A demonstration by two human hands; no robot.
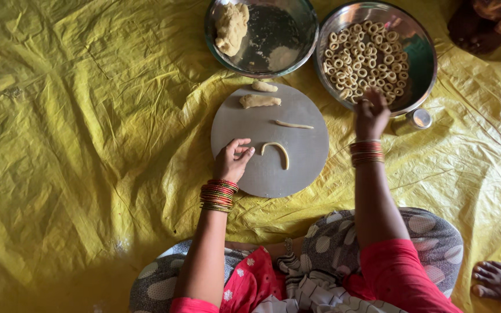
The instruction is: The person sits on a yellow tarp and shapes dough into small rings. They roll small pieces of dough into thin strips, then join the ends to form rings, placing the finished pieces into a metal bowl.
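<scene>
While the person sits cross-legged on the yellow sheet (76, 145), the left hand (233, 160) rests on the round board (297, 168) with fingers loosely curled, holding nothing, just beside a curved dough strip (278, 150). Farther along the board lie a thin dough strip (293, 124) and two dough lumps (260, 101). The right hand (370, 115) reaches to the rim of the steel bowl of dough rings (424, 55); its grip cannot be told. Beyond, another steel bowl (268, 35) holds a dough mass (231, 27).

A home floor workspace: yellow tarp (88, 145) spread as ground cover, steel bowls (421, 58), round rolling board (297, 174).
</scene>
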